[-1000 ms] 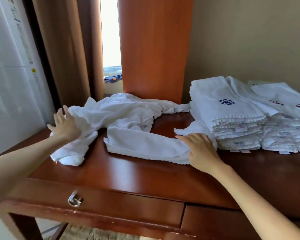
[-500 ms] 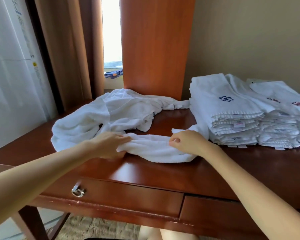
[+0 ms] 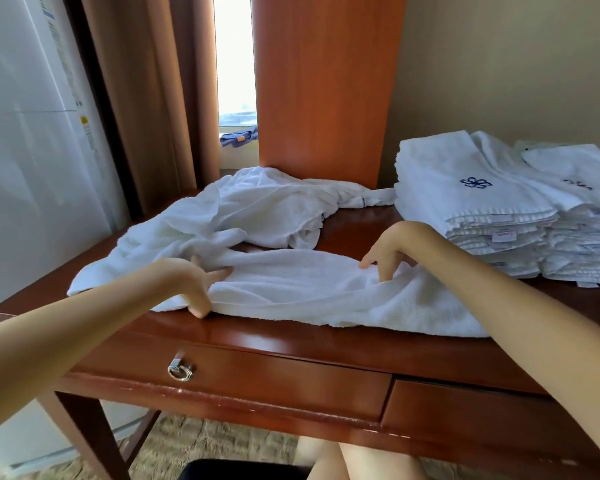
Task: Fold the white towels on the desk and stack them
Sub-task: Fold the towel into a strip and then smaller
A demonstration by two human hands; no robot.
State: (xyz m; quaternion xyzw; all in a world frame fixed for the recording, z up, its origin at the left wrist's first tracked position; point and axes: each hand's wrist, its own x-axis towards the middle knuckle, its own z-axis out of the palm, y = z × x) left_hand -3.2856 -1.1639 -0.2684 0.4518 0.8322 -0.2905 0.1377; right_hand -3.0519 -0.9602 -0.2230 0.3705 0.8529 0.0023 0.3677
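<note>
On the desk, a towel is pinched by left hand and right hand. Folded stacks are seen right of the grip, an unfolded heap beyond.

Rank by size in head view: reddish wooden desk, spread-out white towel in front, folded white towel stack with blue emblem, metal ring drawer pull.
1. Reddish wooden desk
2. Spread-out white towel and folded towel stack with blue emblem: look alike, unranked
3. Metal ring drawer pull
</note>
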